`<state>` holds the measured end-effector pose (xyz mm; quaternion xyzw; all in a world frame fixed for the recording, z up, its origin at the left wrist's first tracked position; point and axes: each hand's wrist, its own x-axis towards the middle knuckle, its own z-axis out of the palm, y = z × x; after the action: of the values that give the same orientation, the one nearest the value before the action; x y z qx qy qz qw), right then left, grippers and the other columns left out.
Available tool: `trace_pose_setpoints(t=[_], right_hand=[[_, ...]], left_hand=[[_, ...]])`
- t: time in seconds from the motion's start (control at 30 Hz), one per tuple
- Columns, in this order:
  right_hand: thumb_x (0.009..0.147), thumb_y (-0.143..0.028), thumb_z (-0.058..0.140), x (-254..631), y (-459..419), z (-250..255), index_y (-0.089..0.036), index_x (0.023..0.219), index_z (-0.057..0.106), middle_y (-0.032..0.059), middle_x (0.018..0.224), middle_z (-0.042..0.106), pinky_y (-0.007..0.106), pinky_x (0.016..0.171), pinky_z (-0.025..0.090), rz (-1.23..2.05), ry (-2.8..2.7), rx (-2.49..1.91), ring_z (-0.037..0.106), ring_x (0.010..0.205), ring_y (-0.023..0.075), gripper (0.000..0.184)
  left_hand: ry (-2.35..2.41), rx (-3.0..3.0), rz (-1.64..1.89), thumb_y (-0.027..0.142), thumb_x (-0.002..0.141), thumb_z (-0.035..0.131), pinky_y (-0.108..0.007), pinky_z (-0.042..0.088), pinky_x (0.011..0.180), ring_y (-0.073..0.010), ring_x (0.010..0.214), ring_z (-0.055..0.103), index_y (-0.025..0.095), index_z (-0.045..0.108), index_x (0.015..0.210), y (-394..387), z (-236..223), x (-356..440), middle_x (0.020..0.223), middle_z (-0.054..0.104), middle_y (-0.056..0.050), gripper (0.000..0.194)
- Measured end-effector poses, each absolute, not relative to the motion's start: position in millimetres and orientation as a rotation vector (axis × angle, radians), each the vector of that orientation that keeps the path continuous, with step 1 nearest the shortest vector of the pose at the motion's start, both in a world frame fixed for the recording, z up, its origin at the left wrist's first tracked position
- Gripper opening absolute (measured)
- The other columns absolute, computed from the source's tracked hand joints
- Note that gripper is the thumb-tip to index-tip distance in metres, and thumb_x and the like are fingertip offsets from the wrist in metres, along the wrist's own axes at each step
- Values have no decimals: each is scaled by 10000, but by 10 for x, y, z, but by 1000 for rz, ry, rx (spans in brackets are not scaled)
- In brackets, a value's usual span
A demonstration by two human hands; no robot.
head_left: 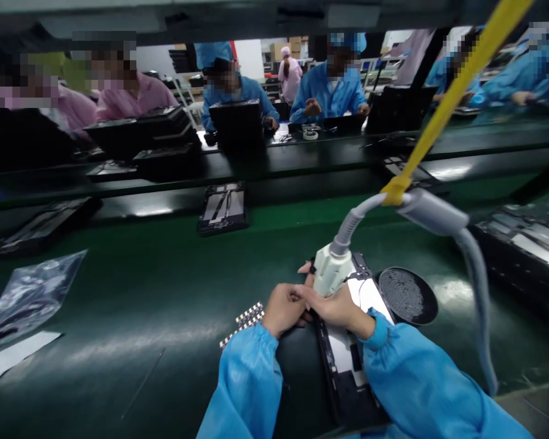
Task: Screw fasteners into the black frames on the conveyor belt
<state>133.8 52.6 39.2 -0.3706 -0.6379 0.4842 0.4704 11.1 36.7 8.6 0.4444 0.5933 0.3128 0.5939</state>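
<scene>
A pale, chunky cable plug (332, 271) on a thick grey cable (478, 292) hangs over an opened flat device (341, 347) with white panels inside. My right hand (343, 308) is closed around the plug's lower end, its thumb in front and fingertips showing past the far side. Close against it, my left hand (283, 309) is closed with fingers pinched; what lies between them is hidden. Beside my left wrist lie small strips with rows of pale squares (242, 323). Right of the device sits a round black dish (408, 296) full of tiny pieces.
A yellow strap (457, 97) holds the cable from above. Another opened device (223, 207) lies farther back; more stand at right (526, 250) and left (48, 225). A clear plastic bag (34, 296) and white strip (18, 356) lie left. Co-workers sit across the bench.
</scene>
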Motion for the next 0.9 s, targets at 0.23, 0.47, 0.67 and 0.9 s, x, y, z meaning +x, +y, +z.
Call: trace_pose_setpoints(t=[0.23,0.47,0.67,0.9], right_hand=[[681,-244,702,1366,566,566,-176,851,583,-59,572,503,225,460,435,1204,-1473,-863,484,482,97,218],[725,-280,722,2401,746,704,-200,882,526,-88,460,550,231,405,441,966,-1169,-884,486,352,97,263],[698,-237,727,2730,1088,282,-180,939,531,-102,423,531,229,383,408,849,-1068,-982,486,332,109,315],[717,-220,703,2654,1153,170,-180,977,561,-100,441,525,255,434,423,833,-1126,-1007,503,360,115,299]], left_hand=[[1404,1041,701,321,605,744,-168,461,393,-114,444,601,115,633,678,406,97,75,493,628,-14,244],[1494,990,642,625,516,770,-163,461,403,-114,487,612,121,625,672,406,78,89,518,632,-23,547],[1540,1001,626,676,507,760,-165,463,415,-105,486,596,110,633,689,379,91,71,531,635,-30,608],[1557,1019,607,681,524,751,-166,468,430,-121,531,616,116,642,702,365,116,58,548,642,-35,603]])
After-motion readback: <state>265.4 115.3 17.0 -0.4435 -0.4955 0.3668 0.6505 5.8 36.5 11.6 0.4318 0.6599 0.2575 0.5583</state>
